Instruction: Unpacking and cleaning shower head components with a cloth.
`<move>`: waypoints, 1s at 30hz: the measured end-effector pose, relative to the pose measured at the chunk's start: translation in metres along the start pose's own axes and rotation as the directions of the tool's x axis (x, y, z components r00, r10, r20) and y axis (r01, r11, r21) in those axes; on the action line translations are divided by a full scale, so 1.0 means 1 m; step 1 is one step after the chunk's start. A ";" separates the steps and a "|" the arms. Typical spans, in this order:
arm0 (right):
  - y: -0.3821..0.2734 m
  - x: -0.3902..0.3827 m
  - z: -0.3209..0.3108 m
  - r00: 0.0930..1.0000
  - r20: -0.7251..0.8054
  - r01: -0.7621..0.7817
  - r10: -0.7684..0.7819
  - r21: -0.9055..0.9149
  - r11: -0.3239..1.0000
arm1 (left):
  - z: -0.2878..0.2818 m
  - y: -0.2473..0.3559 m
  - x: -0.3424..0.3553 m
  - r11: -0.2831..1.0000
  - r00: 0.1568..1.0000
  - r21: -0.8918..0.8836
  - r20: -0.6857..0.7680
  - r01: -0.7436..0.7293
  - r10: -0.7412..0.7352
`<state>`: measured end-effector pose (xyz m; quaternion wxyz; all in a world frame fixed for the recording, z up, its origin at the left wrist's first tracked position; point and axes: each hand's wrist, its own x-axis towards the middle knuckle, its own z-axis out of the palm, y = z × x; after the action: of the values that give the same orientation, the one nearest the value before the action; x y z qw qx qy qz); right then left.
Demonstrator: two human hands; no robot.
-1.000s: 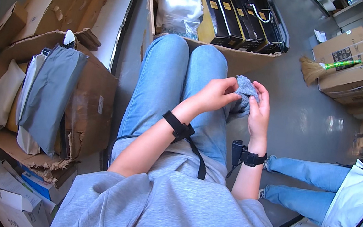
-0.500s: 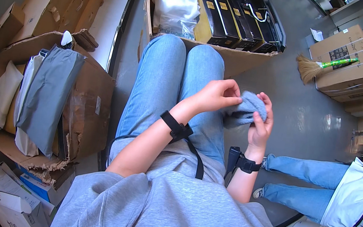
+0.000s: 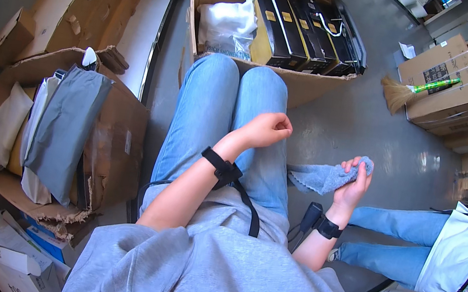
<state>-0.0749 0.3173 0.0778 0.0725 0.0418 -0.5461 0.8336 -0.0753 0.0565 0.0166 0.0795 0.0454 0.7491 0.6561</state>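
Grey concrete floor underlies a seated person whose right hand (image 3: pixel 353 184) grips a rolled blue-grey cloth (image 3: pixel 323 177) beside the knees, left hand (image 3: pixel 266 130) loosely curled, empty, above them.

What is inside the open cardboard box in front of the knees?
The cardboard box holds upright black cartons and a white plastic bag. Anything beneath them is covered.

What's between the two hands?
In the head view, only the person's jeans and bare floor lie between the left hand and the right hand holding the cloth.
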 end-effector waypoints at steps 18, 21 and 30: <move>0.013 0.003 -0.052 0.855 -0.458 -0.260 0.241 0.023 0.965 | -0.015 -0.034 0.001 0.818 0.994 -0.575 -0.074 0.020 -0.077; 0.013 0.002 -0.054 0.852 -0.469 -0.259 0.233 0.010 0.966 | -0.014 -0.034 0.001 0.816 0.995 -0.578 -0.078 0.008 -0.065; 0.008 0.000 -0.059 0.846 -0.478 -0.270 0.237 -0.001 0.963 | -0.001 -0.033 -0.001 0.912 0.987 -0.405 -0.158 -0.058 -0.007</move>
<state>-0.0752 0.3680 0.0474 0.0944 -0.2382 -0.5403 0.8015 -0.0733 0.0505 -0.0157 0.0197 -0.0141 0.5986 0.8007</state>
